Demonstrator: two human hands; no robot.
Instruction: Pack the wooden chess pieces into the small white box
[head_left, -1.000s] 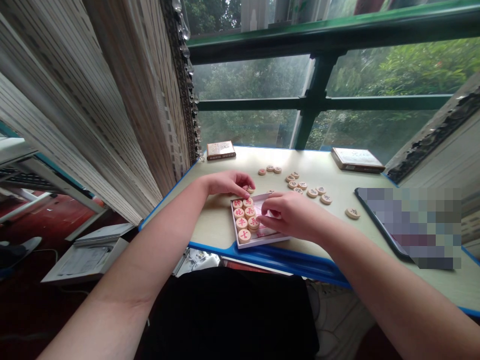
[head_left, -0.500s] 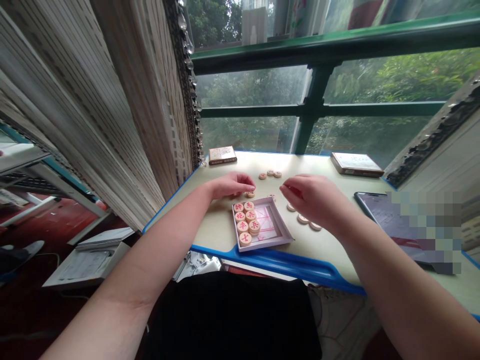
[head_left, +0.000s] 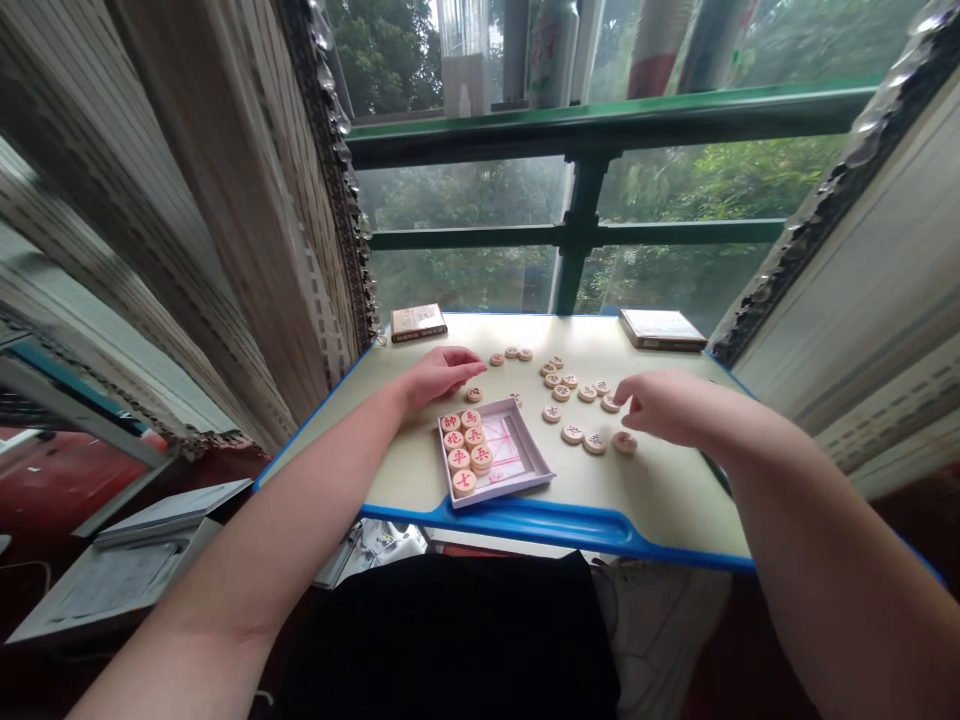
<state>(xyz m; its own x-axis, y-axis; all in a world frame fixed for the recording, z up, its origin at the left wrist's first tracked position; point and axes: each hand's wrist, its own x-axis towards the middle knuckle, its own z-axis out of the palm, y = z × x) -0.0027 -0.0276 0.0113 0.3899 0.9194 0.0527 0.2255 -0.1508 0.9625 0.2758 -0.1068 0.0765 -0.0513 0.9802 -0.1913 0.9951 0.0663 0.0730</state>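
My left hand (head_left: 444, 374) hovers low over the table's left side, its fingers pressed together. What they hold, if anything, is hidden. Just beneath its fingertips lies a round wooden xiangqi piece (head_left: 474, 394). My right hand (head_left: 651, 404) is over the right side, fingers curled loosely and apart, with nothing visible between them. Close by its fingertips are one piece (head_left: 610, 403) and, slightly nearer me, another piece (head_left: 624, 442). Between my hands sits a shallow open box (head_left: 534, 488), where several red-lettered pieces (head_left: 460, 457) fill two columns on the left.
Several loose pieces (head_left: 561, 392) are scattered beyond and right of the box. A small closed box (head_left: 418, 322) stands at the back left, a larger one (head_left: 661, 330) at the back right. The table (head_left: 660, 510) has a raised blue edge. Curtains (head_left: 255, 220) hang beside the window.
My right hand has moved right, away from the middle, uncovering several loose pieces. My left hand stays near the same piece. The whole view has shifted a little to the right.
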